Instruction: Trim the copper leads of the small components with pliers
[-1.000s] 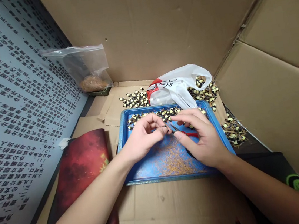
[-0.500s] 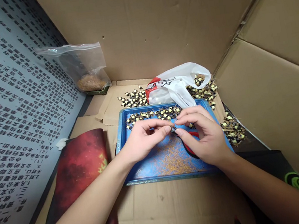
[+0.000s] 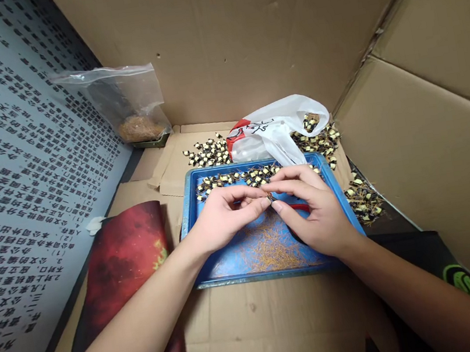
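Over a blue tray (image 3: 227,271), my left hand (image 3: 225,215) pinches a small dark wired component (image 3: 270,199), with thumb and index finger closed on it. From the other side, the thumb and fingertips of my right hand (image 3: 317,208) meet at the same piece, which they mostly cover. Many small black-and-yellow components (image 3: 257,175) with thin wire leads lie along the tray's far side. Copper-coloured wire clippings (image 3: 277,252) are scattered on the tray floor. A red-and-black tool handle (image 3: 300,207) is partly hidden beneath my right hand.
Behind the tray lies a white-and-red plastic bag (image 3: 262,136), with piles of similar components (image 3: 207,153) beside it and another pile (image 3: 363,201) at right. A zip bag (image 3: 142,128) of clippings stands back left. A red patterned mat (image 3: 127,256) lies left; cardboard walls (image 3: 240,34) enclose the space.
My right fingertips have moved left and closed in on the small component by my left fingertips. The whole view has shifted slightly.
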`<state>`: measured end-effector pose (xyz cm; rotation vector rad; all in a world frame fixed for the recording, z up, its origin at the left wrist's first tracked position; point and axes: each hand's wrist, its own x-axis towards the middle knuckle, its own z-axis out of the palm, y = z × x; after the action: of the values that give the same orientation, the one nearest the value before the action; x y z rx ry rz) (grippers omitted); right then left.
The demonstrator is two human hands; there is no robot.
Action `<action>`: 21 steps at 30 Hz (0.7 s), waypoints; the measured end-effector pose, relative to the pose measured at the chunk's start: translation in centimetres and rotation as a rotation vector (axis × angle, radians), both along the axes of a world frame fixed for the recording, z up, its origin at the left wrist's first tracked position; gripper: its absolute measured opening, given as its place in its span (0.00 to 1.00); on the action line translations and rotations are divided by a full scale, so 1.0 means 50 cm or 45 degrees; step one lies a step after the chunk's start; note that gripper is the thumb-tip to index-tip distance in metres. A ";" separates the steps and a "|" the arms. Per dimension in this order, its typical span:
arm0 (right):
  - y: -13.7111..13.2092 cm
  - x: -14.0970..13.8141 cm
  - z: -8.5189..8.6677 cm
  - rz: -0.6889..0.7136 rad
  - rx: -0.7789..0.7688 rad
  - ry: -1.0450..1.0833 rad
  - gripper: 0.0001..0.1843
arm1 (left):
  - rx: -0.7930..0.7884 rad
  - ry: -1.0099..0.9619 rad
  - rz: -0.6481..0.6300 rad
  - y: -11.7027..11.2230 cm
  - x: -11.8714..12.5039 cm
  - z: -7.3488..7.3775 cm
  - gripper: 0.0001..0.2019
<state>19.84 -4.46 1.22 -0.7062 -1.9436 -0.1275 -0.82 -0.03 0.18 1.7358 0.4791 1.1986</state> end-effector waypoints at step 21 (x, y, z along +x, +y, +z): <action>-0.002 0.012 0.000 0.097 -0.097 0.060 0.05 | -0.133 -0.002 -0.213 0.008 -0.011 0.003 0.18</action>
<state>20.46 -4.57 1.21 -0.6780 -1.9355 0.0098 -1.35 0.38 0.34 1.6513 0.3805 1.0380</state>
